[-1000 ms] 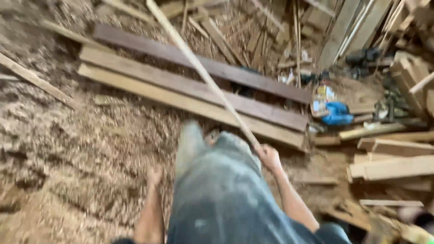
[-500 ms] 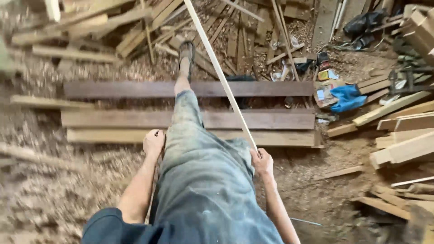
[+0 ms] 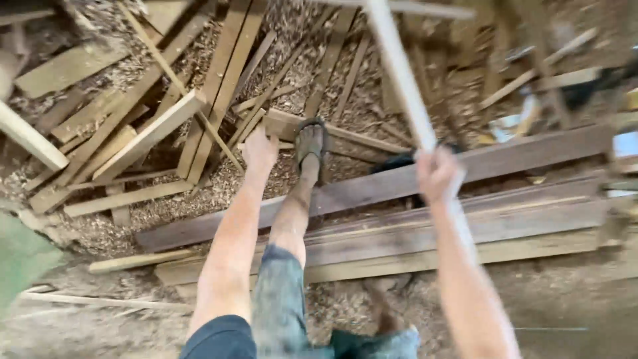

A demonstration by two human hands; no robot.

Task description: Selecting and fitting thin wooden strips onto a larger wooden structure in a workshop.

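Mid-stride over dark planks (image 3: 518, 156), right hand (image 3: 438, 174) gripping a long pale stick (image 3: 399, 63), left hand (image 3: 259, 149) open and empty; next footing needs care among loose scraps (image 3: 153, 133).

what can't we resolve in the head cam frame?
- Right hand grip on the pale wooden strip: motion blur smears the fingers.
- The strip's top end: cut off by the upper edge.
- Objects at right beyond the dark plank: too blurred to identify.
- Left hand: empty-looking, but contact with anything is unclear.
- Green shape at left: cropped by the edge, unidentifiable.
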